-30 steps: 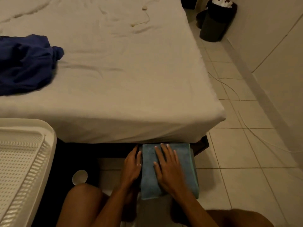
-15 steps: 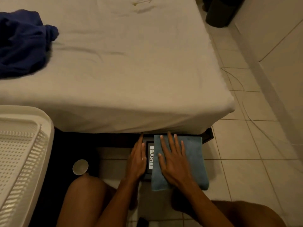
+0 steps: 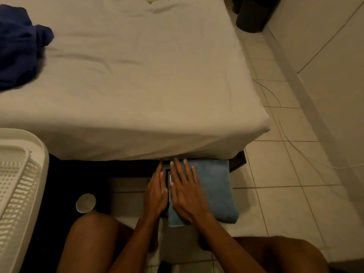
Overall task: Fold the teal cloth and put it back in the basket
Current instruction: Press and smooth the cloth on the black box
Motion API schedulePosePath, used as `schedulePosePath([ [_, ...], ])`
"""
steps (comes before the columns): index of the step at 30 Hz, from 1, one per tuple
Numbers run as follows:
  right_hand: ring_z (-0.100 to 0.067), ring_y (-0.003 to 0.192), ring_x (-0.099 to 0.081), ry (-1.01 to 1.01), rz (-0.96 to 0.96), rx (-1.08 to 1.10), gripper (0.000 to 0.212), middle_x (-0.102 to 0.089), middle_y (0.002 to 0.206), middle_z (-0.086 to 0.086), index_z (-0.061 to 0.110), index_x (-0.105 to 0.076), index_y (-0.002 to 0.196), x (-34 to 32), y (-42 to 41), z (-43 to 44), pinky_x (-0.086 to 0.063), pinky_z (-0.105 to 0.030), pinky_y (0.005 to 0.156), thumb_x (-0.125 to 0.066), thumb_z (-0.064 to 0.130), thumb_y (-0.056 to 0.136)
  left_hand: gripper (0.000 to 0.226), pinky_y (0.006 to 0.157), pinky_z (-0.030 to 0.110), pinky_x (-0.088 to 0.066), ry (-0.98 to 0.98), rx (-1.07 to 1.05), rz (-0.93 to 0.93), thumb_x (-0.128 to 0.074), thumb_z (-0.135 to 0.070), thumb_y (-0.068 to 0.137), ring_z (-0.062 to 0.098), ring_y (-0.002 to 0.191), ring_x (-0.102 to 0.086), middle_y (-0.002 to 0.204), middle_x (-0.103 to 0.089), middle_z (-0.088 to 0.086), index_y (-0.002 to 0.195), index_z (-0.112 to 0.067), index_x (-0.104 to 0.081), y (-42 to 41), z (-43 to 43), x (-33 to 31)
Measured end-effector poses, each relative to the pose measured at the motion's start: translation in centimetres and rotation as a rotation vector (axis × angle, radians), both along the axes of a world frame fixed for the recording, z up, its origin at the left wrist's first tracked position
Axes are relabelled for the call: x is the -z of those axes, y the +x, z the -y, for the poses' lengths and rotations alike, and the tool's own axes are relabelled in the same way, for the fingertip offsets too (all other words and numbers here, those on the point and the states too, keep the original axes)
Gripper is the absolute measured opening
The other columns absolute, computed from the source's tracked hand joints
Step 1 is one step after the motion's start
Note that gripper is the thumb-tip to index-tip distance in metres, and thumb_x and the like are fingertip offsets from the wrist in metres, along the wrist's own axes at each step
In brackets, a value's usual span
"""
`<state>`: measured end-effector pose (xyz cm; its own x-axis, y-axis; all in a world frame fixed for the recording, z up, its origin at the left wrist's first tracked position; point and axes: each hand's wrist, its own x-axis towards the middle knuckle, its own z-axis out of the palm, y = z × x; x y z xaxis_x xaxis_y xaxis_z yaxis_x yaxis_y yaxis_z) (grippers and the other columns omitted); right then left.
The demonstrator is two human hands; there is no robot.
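Note:
The teal cloth [image 3: 213, 188], folded into a thick rectangle, lies on a dark flat object [image 3: 168, 179] with a white label, low down in front of the bed edge. My right hand [image 3: 187, 192] rests flat on the cloth's left part, fingers spread. Beside it my left hand [image 3: 156, 191] lies flat on the dark object, just left of the cloth, fingers together. The white slatted basket [image 3: 23, 174] stands at the left edge, well away from both hands.
A bed with a beige sheet [image 3: 137, 75] fills the upper view; a dark blue garment [image 3: 17, 46] lies on its left. A small white round cup [image 3: 85, 202] sits on the floor by my left knee. A dark bin [image 3: 252, 14] and a thin cable [image 3: 285, 134] are on the tiled floor at right.
The cloth has slid to the right under my right hand, uncovering the dark object's labelled left side. My left hand stays on that side. The camera has tilted down.

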<state>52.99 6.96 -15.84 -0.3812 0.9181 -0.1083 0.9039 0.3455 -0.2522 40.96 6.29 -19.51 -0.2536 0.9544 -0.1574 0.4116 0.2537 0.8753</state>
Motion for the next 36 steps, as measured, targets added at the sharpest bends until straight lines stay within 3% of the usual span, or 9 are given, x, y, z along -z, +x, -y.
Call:
schedulePosePath([
  [2,-0.019,0.153,0.016,0.003,-0.005,-0.026,0.061,0.004,0.167,0.000,0.018,-0.002,0.159,0.1,-0.3,-0.2,-0.002,-0.044,0.123,-0.023,0.035,0.104,0.045,0.106,0.008,-0.021,0.005,-0.007,0.016,-0.027,-0.032,0.106,0.004,0.142,-0.032,0.153,-0.038,-0.010,0.151,-0.029,-0.032,-0.1,0.0,0.0],
  [4,-0.017,0.153,0.015,0.012,-0.022,-0.027,0.061,0.004,0.167,0.001,0.020,-0.001,0.160,0.1,0.3,-0.3,0.000,-0.043,0.123,-0.023,0.034,0.104,0.045,0.107,0.013,-0.023,0.000,0.002,0.023,-0.027,-0.034,0.106,-0.001,0.137,-0.031,0.154,-0.039,-0.007,0.151,-0.030,-0.032,-0.3,0.0,0.2],
  [7,-0.015,0.153,0.016,0.019,-0.049,0.050,0.062,0.007,0.167,0.003,0.024,0.002,0.159,0.1,2.6,0.0,0.002,-0.044,0.124,-0.024,0.034,0.104,0.046,0.107,0.022,-0.028,-0.004,0.001,0.023,-0.026,-0.040,0.105,0.008,0.139,-0.038,0.153,-0.042,-0.004,0.151,-0.034,-0.033,-0.4,0.0,0.3],
  [12,-0.012,0.152,0.017,-0.024,-0.135,0.261,0.067,0.012,0.167,0.001,0.025,0.008,0.158,0.8,3.7,0.5,0.002,-0.045,0.125,-0.015,0.047,0.100,0.047,0.100,0.023,-0.034,-0.024,0.014,-0.105,-0.027,-0.038,0.105,0.019,0.135,-0.046,0.152,-0.044,0.001,0.152,-0.032,-0.030,-0.1,-0.1,-0.3],
  [15,-0.011,0.152,0.017,-0.021,-0.181,0.249,0.065,0.010,0.167,0.001,0.027,0.006,0.158,0.9,4.2,0.3,0.002,-0.044,0.125,-0.015,0.048,0.100,0.049,0.116,0.033,-0.028,0.098,0.154,-0.358,-0.026,-0.034,0.106,0.021,0.147,-0.029,0.160,-0.028,0.005,0.154,-0.022,-0.027,0.8,-0.4,-0.8],
  [18,-0.013,0.153,0.016,-0.022,-0.196,0.295,0.062,0.007,0.168,0.002,0.038,0.002,0.157,0.7,5.5,0.0,0.009,-0.042,0.124,-0.017,0.052,0.100,0.054,0.124,0.038,-0.007,0.171,0.277,-0.560,-0.021,-0.034,0.105,0.018,0.152,-0.006,0.164,-0.015,0.004,0.155,-0.016,-0.018,1.8,-0.7,-0.2],
  [29,-0.017,0.154,0.011,-0.001,-0.139,0.347,0.066,0.009,0.167,0.000,0.030,0.000,0.159,1.6,6.9,0.8,0.008,-0.043,0.124,-0.017,0.052,0.100,0.062,0.124,0.040,-0.002,0.123,0.393,-0.712,-0.022,-0.037,0.104,0.018,0.154,-0.001,0.165,-0.004,0.007,0.157,-0.008,-0.009,2.4,-0.6,-0.7],
  [33,-0.013,0.152,0.016,0.005,-0.132,0.334,0.064,0.008,0.167,0.002,0.034,0.006,0.158,1.2,6.5,-0.6,0.015,-0.037,0.122,-0.018,0.052,0.101,0.063,0.124,0.037,-0.002,0.122,0.442,-0.712,-0.018,-0.039,0.104,0.016,0.154,0.001,0.166,-0.001,0.007,0.157,-0.007,-0.006,2.3,-0.6,-0.8],
  [36,-0.013,0.153,0.015,-0.008,-0.122,0.304,0.064,0.010,0.166,0.003,0.035,0.007,0.157,1.1,7.4,-1.0,0.011,-0.039,0.124,-0.020,0.052,0.102,0.062,0.125,0.035,-0.001,0.120,0.460,-0.693,-0.018,-0.038,0.105,0.015,0.153,0.002,0.166,0.001,0.004,0.157,-0.009,-0.004,2.2,-0.6,-1.3],
])
